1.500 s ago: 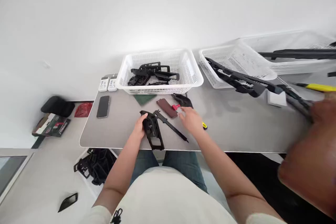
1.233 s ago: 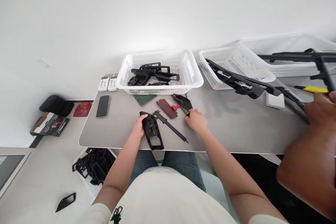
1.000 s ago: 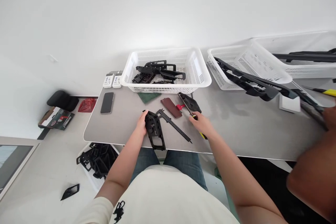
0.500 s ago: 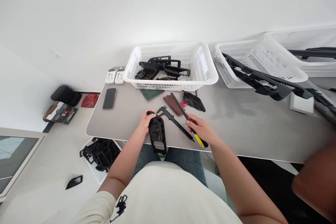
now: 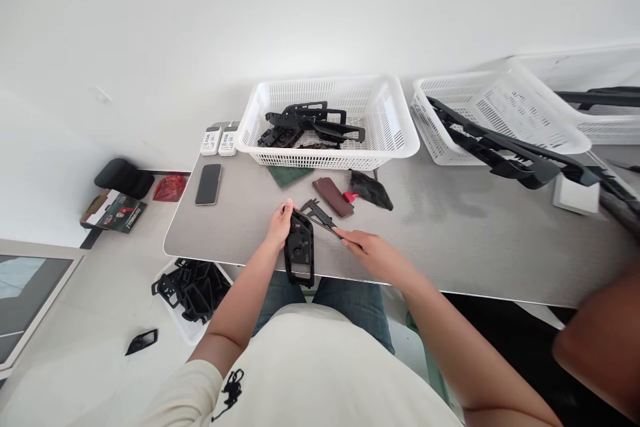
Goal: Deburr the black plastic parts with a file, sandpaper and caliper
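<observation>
My left hand [image 5: 280,221] grips the top of a black plastic part [image 5: 301,247], which hangs upright over the table's front edge. In my right hand [image 5: 367,250] is a flat file [image 5: 320,223]; its handle is hidden under the palm, and its blade reaches left to the top of the black part. Beneath the blade lies a black caliper [image 5: 315,211], partly covered. Behind it are a dark red sandpaper piece [image 5: 333,197], a black cloth-like item [image 5: 371,190] with a red bit beside it, and a green sheet [image 5: 289,175].
A white basket [image 5: 327,161] of black parts stands behind, with more baskets [image 5: 450,153] at right. A phone [image 5: 208,184] and two white boxes [image 5: 219,141] lie at left. Below left is a bin [image 5: 187,331] of parts. Someone's arm [image 5: 600,340] shows at right.
My right hand has turned the file and brought its blade left onto the top of the black part. The left hand's grip has shifted slightly, its thumb now raised at the top.
</observation>
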The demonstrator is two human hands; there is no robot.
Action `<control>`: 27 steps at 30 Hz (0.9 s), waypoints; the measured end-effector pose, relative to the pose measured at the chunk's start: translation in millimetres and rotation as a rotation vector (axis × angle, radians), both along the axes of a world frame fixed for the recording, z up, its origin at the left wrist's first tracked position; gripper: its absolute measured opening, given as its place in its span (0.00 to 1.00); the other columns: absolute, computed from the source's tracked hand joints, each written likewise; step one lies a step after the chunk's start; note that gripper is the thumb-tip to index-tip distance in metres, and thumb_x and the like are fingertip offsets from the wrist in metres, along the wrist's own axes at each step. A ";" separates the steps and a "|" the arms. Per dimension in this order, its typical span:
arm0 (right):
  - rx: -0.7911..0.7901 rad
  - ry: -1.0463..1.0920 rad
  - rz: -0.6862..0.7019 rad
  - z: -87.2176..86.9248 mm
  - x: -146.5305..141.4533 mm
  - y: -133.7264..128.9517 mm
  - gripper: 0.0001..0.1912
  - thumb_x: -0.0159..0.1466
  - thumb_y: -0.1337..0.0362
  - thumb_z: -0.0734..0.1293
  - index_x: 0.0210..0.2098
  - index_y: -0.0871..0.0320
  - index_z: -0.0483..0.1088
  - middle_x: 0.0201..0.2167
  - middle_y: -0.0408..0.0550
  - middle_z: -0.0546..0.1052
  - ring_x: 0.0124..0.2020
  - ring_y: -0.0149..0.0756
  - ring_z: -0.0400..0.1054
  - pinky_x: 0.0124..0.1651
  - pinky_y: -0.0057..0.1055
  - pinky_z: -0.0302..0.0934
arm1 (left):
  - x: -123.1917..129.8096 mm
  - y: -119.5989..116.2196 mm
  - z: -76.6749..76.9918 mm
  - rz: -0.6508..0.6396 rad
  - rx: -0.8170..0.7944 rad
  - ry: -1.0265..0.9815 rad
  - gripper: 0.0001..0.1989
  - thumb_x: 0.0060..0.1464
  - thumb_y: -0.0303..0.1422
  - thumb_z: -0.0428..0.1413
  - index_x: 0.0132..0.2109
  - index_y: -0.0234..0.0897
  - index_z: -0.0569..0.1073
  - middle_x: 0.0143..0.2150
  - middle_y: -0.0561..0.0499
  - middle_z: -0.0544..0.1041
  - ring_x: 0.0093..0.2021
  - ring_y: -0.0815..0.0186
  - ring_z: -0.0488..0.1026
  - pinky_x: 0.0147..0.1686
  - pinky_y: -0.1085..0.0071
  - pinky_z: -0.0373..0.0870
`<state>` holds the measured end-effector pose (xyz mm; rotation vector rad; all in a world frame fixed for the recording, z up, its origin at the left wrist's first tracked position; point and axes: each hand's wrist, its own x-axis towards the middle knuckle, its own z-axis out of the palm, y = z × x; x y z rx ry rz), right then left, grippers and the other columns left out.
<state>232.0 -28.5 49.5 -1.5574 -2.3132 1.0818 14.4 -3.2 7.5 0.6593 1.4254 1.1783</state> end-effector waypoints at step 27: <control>0.119 -0.097 0.001 7.8 -2.6 -5.6 0.22 0.66 0.61 0.54 0.55 0.49 0.70 0.32 0.48 0.77 0.31 0.39 0.70 0.30 0.30 0.60 | -8.7 4.5 17.9 0.085 -0.032 -0.048 0.23 0.45 0.55 0.57 0.27 0.37 0.68 0.19 0.57 0.64 0.20 0.72 0.61 0.22 0.75 0.59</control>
